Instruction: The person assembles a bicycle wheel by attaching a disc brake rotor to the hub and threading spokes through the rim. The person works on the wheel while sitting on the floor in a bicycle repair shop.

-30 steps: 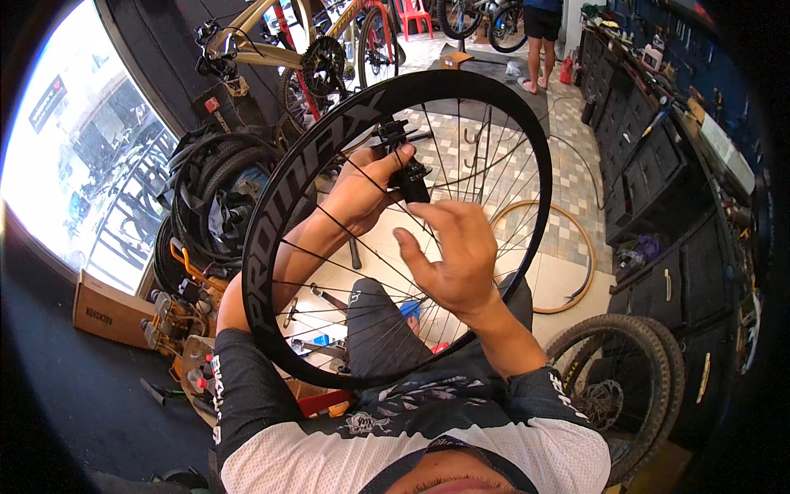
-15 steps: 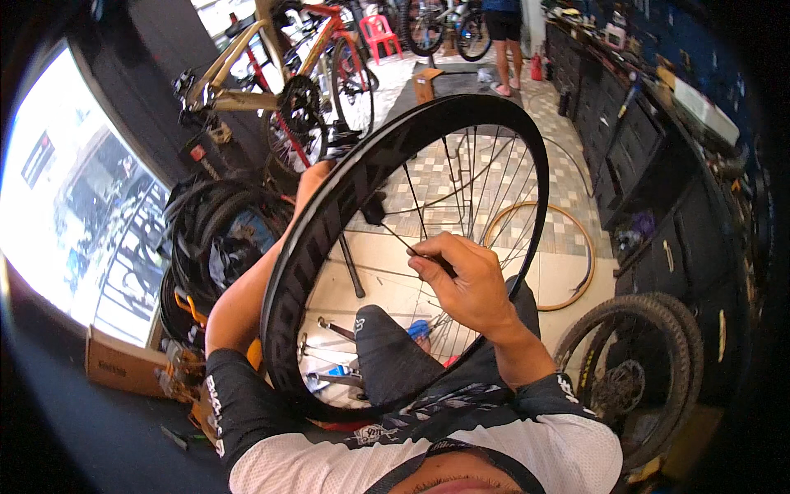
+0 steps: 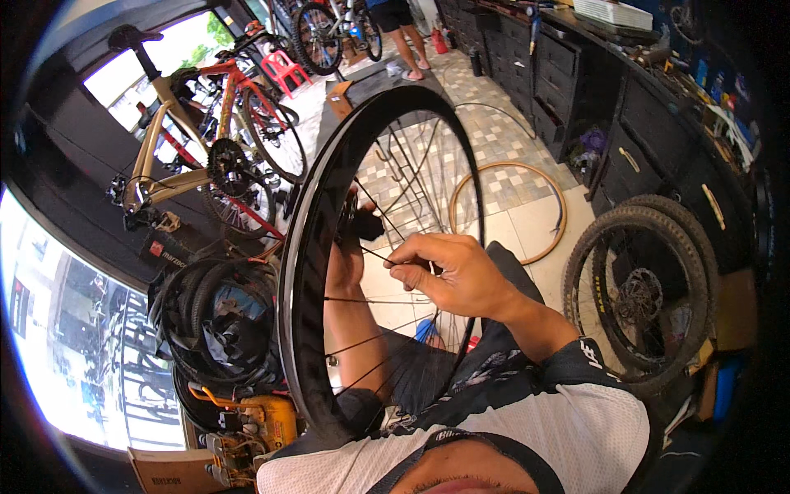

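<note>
A black deep-rim bicycle wheel (image 3: pixel 313 247) stands upright and tilted in front of me, its spokes fanning out from a dark hub (image 3: pixel 363 226). Thumb and forefinger of my right hand (image 3: pixel 448 272) are closed in a pinch on a thin black spoke (image 3: pixel 375 254), near the middle of the wheel. On the wheel's far side my left hand (image 3: pixel 346 263) is closed around the hub area, with the rim and hub hiding part of its fingers. My left forearm shows through the spokes.
A tan-walled tyre (image 3: pixel 562 216) lies on the tiled floor ahead. Knobby-tyred wheels (image 3: pixel 650 284) lean at the right beside dark drawer cabinets (image 3: pixel 568 90). Bikes (image 3: pixel 164 173), bundled tyres (image 3: pixel 222 321) and a yellow machine (image 3: pixel 267 420) stand left. Another person (image 3: pixel 399 37) stands far back.
My left hand has moved from the rim's outer left side to the hub. The wheel has turned more edge-on, and my right hand keeps its pinch on the spoke. The view has shifted.
</note>
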`<state>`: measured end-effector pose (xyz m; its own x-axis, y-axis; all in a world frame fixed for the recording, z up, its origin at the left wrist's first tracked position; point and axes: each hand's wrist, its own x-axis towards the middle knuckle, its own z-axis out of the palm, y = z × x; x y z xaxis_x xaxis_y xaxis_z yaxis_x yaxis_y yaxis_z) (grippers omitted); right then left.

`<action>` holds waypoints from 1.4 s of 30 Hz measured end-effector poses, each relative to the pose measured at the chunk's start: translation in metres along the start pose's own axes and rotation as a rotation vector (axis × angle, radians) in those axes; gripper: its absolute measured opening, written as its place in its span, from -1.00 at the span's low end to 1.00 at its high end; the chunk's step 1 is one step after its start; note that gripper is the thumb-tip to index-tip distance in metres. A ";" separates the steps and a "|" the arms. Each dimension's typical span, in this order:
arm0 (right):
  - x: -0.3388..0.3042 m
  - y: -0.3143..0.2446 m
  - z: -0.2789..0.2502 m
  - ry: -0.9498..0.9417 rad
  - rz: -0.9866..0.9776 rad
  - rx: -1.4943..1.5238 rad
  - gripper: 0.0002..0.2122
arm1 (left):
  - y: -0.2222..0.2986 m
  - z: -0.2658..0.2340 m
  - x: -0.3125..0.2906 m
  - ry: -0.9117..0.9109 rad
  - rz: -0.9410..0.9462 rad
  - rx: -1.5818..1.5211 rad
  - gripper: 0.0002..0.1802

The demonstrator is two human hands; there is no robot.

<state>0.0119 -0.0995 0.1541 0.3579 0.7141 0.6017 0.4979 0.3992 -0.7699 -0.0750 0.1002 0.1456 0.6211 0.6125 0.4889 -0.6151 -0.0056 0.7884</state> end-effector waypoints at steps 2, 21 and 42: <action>-0.004 0.001 0.003 -0.003 0.078 0.035 -0.82 | -0.010 0.021 -0.016 0.233 -0.044 -0.156 -0.61; 0.028 0.022 -0.018 -0.230 0.031 -0.213 -0.84 | 0.009 0.017 -0.046 0.172 0.043 -0.038 -0.72; 0.020 0.045 -0.027 -0.278 0.153 0.214 -0.79 | 0.016 0.050 -0.023 0.048 0.037 -0.005 -0.66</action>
<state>0.0633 -0.0825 0.1371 0.1729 0.8915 0.4187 0.2682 0.3664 -0.8909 -0.0741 0.0464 0.1657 0.5735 0.6494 0.4994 -0.6398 -0.0257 0.7681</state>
